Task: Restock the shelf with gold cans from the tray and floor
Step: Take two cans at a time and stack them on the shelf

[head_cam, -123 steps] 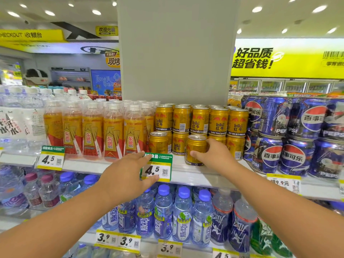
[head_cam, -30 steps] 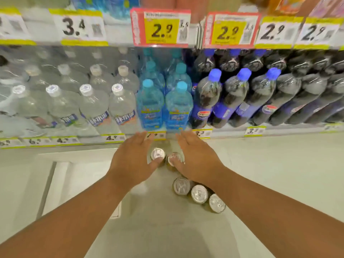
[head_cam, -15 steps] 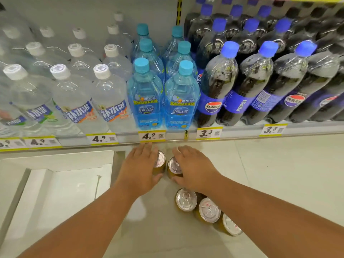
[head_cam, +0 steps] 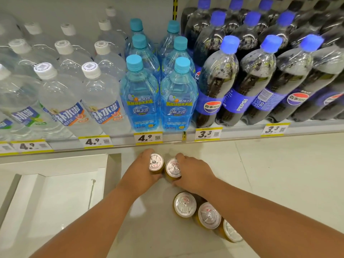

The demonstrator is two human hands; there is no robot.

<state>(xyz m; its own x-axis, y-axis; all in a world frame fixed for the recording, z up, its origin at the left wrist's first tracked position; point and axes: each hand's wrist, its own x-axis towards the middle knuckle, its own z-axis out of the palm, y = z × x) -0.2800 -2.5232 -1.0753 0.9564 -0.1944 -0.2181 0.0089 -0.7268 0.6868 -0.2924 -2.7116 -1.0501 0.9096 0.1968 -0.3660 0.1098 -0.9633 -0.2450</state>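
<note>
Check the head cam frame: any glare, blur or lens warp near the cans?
Head view: sharp centre; the lids of the can in the left hand and the can in the right hand glint, tabs readable. Wide-angle warp bows the shelf edge. Soft blur at the tray. Faint floor shadows.

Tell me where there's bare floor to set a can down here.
Open floor lies right of the right hand, below the cola bottles. A smaller patch sits between the left forearm and the three standing cans. The bottom shelf is packed; the white tray walls off the left.
</note>
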